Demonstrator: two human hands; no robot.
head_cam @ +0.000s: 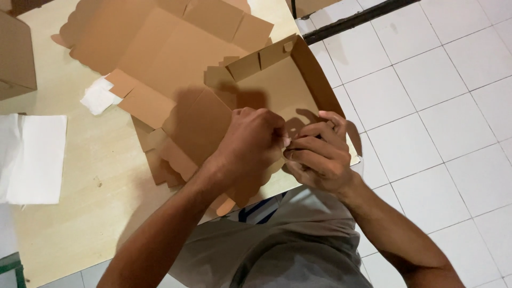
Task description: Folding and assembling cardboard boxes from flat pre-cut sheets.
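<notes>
Over table [80, 160], both hands [250, 146] pinching cardboard box [277, 90].

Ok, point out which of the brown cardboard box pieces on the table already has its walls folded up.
The brown cardboard box under both hands, at the table's right edge: its far and right walls stand upright. The other brown cardboard blanks behind it lie flat.

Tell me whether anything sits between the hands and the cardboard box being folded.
Nothing visible does. The left hand and the right hand both already pinch the near edge of the half-folded cardboard box, with no object between them.
</notes>
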